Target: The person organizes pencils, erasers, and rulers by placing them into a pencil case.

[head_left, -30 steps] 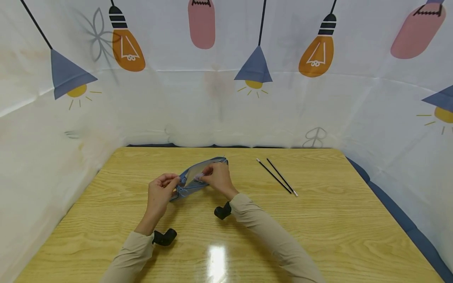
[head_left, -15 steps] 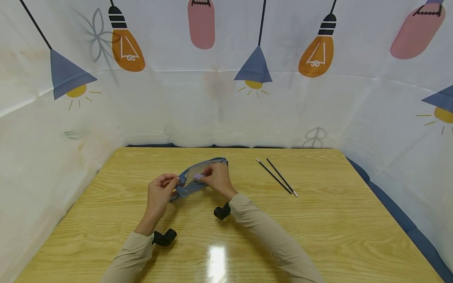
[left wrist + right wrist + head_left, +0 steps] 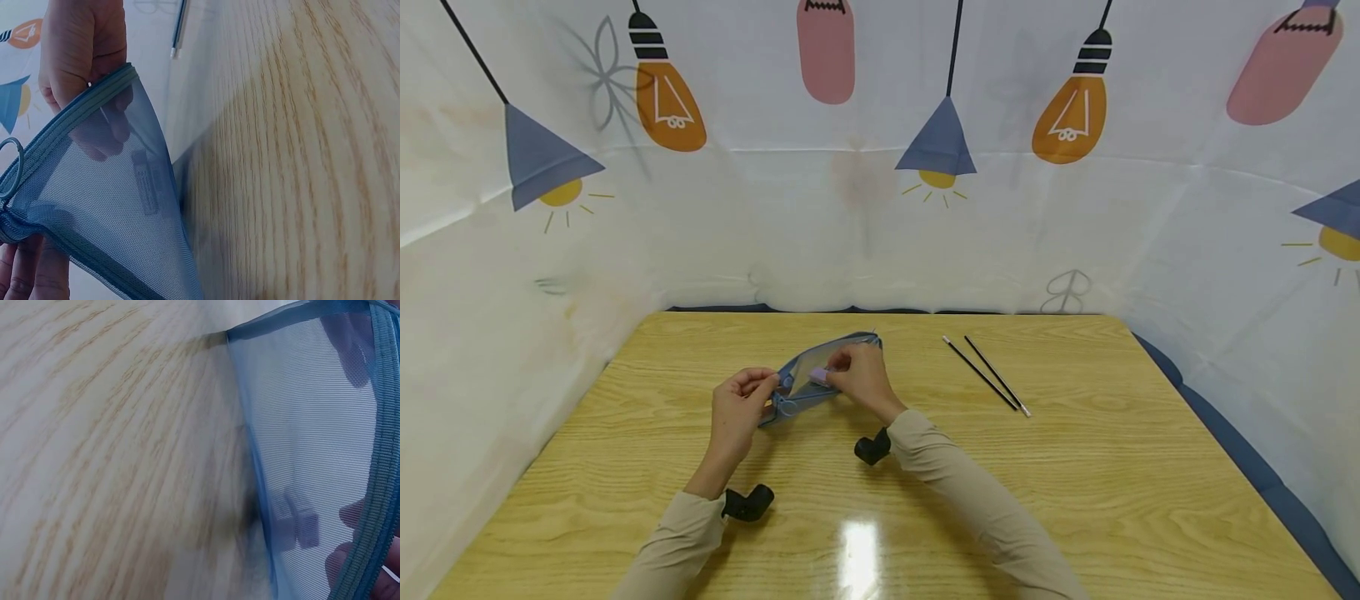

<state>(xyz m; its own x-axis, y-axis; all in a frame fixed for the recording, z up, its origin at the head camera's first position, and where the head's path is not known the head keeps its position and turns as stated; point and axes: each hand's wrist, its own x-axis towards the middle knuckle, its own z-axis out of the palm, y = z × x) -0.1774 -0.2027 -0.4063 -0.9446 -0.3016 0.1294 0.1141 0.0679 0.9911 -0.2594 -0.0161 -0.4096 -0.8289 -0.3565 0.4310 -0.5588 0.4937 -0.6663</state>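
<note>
A blue mesh zipper pouch (image 3: 807,402) stands with its mouth open over the table. My left hand (image 3: 737,412) pinches its left end by the zipper, near a round blue pull ring (image 3: 12,169). The fingers of my right hand (image 3: 865,379) reach into the mouth and pinch a small pale purple block (image 3: 818,377). In the left wrist view, the right fingertips show through the mesh, above a small rectangle with print (image 3: 146,181). Low inside the pouch, a purple blocky shape (image 3: 306,528) shows through the mesh in the right wrist view.
Two thin black pencils (image 3: 981,372) with white ends lie on the wooden table (image 3: 1112,467), right of the pouch. Black camera mounts (image 3: 748,503) stick out from both wrists. A patterned white cloth (image 3: 865,242) hangs behind the table.
The small block at the right fingertips looked whitish and streaked one second ago and now shows a pale purple face. Hands and pouch have barely moved; the pencils lie still.
</note>
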